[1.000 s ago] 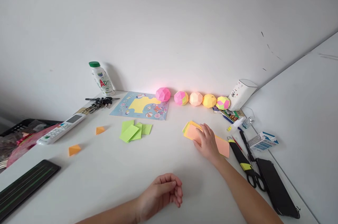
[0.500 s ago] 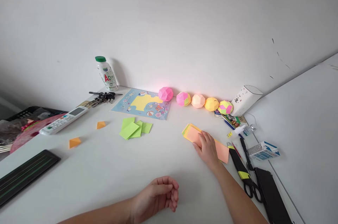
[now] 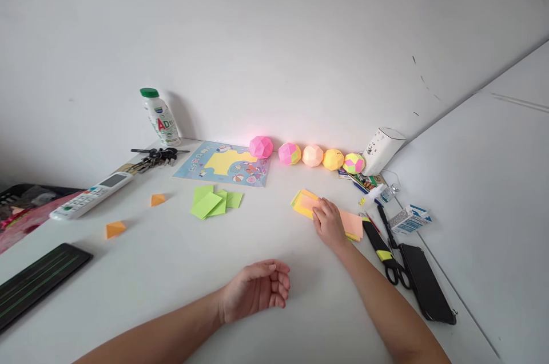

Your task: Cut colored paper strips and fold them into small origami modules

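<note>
My right hand [image 3: 328, 222] lies on a small stack of orange and yellow paper sheets [image 3: 305, 202] on the white table [image 3: 171, 272], fingers bent and pressing on the top sheet. My left hand [image 3: 259, 287] rests on the table near the front, palm up, fingers loosely curled with nothing in them. Green folded paper pieces [image 3: 212, 202] lie to the left of the stack. Two small orange folded pieces [image 3: 158, 200] [image 3: 115, 229] sit further left.
Several paper balls [image 3: 312, 155] line the wall. A printed sheet [image 3: 223, 165], keys [image 3: 156, 155], a bottle [image 3: 159, 117] and a remote [image 3: 90, 195] are at the back left. Scissors [image 3: 392, 249], a phone [image 3: 426, 284], a small box [image 3: 409, 219] and a white carton [image 3: 380, 150] sit at the right.
The view has shifted a little. My right hand has slid slightly left along the paper stack. My left hand has stayed resting, fingers a bit looser.
</note>
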Action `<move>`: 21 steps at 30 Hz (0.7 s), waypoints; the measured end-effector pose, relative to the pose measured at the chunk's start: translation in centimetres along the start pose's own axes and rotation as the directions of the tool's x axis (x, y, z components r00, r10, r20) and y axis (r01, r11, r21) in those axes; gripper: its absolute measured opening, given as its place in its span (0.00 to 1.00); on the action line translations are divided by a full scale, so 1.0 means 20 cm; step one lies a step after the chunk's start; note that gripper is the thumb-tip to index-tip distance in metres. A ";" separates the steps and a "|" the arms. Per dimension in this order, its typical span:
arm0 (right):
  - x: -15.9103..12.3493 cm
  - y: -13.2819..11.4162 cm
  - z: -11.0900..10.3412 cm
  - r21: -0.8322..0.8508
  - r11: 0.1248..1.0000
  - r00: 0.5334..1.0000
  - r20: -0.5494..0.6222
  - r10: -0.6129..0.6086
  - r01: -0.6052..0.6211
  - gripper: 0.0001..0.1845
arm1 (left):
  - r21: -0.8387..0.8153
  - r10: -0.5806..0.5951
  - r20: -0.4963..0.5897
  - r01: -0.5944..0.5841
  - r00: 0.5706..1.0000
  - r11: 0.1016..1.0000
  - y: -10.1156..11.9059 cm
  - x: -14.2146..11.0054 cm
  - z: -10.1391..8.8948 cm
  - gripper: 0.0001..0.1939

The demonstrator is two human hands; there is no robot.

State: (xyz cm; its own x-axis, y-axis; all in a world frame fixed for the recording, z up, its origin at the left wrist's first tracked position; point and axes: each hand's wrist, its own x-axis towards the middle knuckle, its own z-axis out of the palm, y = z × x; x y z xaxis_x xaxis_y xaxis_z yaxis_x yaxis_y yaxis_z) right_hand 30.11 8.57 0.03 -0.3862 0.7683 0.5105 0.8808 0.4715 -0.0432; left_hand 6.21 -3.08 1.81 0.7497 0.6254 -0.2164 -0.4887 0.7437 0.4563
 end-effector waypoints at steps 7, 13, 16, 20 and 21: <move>0.00 0.01 0.01 0.069 0.995 0.995 -0.069 -0.071 0.075 0.15 | 0.093 -0.007 0.092 -0.001 0.996 0.996 0.03 0.01 -0.01 0.09; 0.02 -0.01 -0.05 0.078 0.994 0.984 -0.170 -0.061 0.075 0.17 | 0.052 0.017 0.066 -0.020 0.998 0.998 0.10 0.05 -0.04 0.14; 0.01 -0.13 -0.18 0.129 0.984 0.973 -0.210 -0.097 0.126 0.15 | -0.011 -0.078 0.102 0.080 0.992 0.997 0.13 0.08 -0.03 0.27; -0.09 -0.42 -0.32 0.538 0.792 0.957 -0.173 -0.231 0.289 0.10 | -0.072 -0.012 0.145 0.023 0.989 0.997 0.17 0.08 -0.01 0.40; -0.11 -0.48 -0.35 0.626 0.730 0.960 -0.134 -0.246 0.274 0.10 | -0.065 0.015 0.142 -0.006 0.990 0.998 0.17 0.07 0.00 0.39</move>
State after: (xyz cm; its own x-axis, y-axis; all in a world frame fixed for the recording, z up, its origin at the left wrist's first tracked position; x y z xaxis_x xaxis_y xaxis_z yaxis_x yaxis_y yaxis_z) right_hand 24.33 -0.68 5.25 -0.5504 0.5637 0.6158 0.3661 0.8259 -0.4288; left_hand 5.57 0.36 3.07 0.7981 0.5965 -0.0853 -0.5206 0.7539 0.4007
